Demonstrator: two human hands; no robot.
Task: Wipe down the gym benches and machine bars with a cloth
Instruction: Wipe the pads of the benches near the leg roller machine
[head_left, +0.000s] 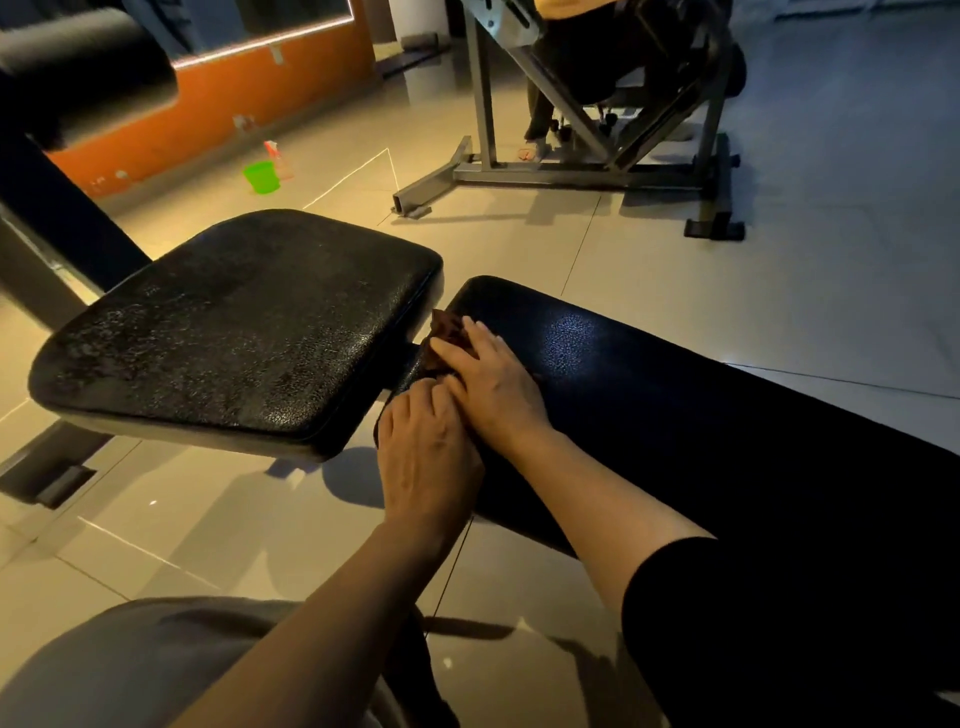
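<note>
At the narrow end of the long black padded vinyl bench pad, I press a crumpled dark reddish-brown cloth into the gap where it meets the square black textured seat pad. My right hand lies flat over the cloth, its fingers straight and bearing down, gripping nothing. My left hand sits just beside it at the pad's near edge, touching the right; its fingertips are tucked out of sight toward the pad edge, so I cannot tell whether they pinch the cloth or merely rest there.

To do this stroke well, I judge the flat palm should keep even pressure while the cloth is drawn round the rounded end and down into the seam, where grime is likely to gather. The cloth looks bunched rather than spread, so opening it out would cover more vinyl on each pass. The seat pad shows a dull, speckled film and appears yet to be wiped; long overlapping strokes along the bench pad would likely follow.

A small green plastic cup and a clear spray bottle with a red top stand together on the pale tiled floor, well apart from me, near the grey steel machine frame.
</note>
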